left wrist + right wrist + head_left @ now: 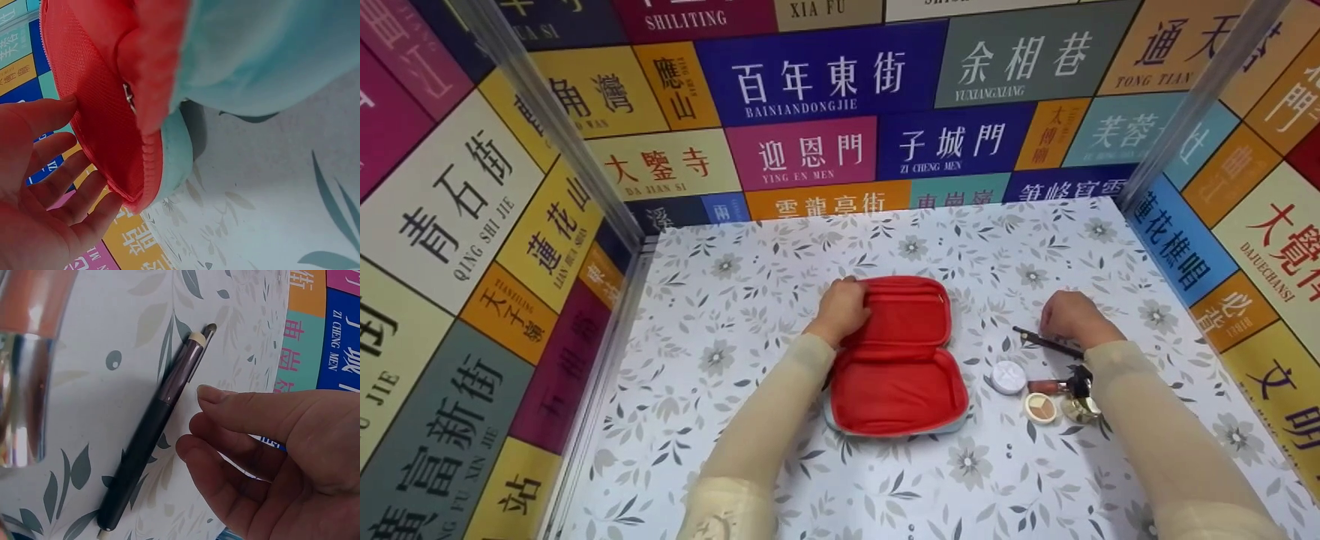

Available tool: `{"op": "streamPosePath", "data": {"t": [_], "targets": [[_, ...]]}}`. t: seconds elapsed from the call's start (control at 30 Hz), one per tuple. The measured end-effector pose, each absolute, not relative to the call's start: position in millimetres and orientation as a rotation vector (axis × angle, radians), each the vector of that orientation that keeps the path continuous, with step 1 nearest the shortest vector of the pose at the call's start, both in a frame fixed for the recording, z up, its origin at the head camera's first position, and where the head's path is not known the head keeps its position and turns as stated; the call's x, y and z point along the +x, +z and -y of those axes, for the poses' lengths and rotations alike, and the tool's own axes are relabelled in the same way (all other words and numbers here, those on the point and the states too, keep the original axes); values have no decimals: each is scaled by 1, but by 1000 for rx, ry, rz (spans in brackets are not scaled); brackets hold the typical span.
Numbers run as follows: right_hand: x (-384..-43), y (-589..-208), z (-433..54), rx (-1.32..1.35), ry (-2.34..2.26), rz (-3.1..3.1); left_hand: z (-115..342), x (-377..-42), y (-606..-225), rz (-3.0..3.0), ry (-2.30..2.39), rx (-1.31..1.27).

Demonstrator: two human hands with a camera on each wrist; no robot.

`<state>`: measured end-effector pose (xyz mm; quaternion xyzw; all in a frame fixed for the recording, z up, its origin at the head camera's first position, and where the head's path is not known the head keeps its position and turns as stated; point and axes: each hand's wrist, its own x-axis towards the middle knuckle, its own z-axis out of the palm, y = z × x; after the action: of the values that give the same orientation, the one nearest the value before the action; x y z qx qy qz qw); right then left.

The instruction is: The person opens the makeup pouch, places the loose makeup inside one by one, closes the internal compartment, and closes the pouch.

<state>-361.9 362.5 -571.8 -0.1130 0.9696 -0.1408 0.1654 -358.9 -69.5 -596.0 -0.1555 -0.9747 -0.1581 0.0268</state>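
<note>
A cosmetic pouch (900,394) lies unzipped and spread wide on the table, showing its red lining; the outside is pale blue. At the left edge of its raised lid (101,107), my left hand (841,309) holds on, thumb inside the red rim and the other fingers along the edge. To the right, my right hand (1076,319) hovers close beside a black-handled makeup brush (146,444). Its fingers are loosely bent with nothing between them. A second thin stick (209,332) lies alongside, mostly hidden by the brush.
Near the right forearm sit a white round compact (1009,376), a lip gloss tube (1044,386), a small three-shade palette (1041,407) and a shiny round container (1080,409) partly behind the sleeve. Sign-printed walls (825,82) border the floral-patterned table (810,255).
</note>
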Motion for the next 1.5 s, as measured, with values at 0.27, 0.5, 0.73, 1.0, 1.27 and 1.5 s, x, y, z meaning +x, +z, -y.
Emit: {"op": "streamPosePath", "data": {"t": [0.27,0.5,0.73,1.0,1.27,1.5], "targets": [[-361,-580,-362,-316,-409,-2768,69,-359,-594,3000,-480,-501],[-361,-581,-364,-358,-385,-2802,69,-358,-596,3003,-468,-481],[-360,-582,-362,-373,-330,-2832,69,-358,-597,3013,-431,-467],[-363,-588,-363,-326,-303,-2812,69,-359,-600,3015,-427,-436],[-366,-592,-363,-301,-282,-2779,68,-356,-599,3025,-428,-396],[-368,-593,-362,-258,-276,-2753,68,-358,-600,3042,-387,-375]]}}
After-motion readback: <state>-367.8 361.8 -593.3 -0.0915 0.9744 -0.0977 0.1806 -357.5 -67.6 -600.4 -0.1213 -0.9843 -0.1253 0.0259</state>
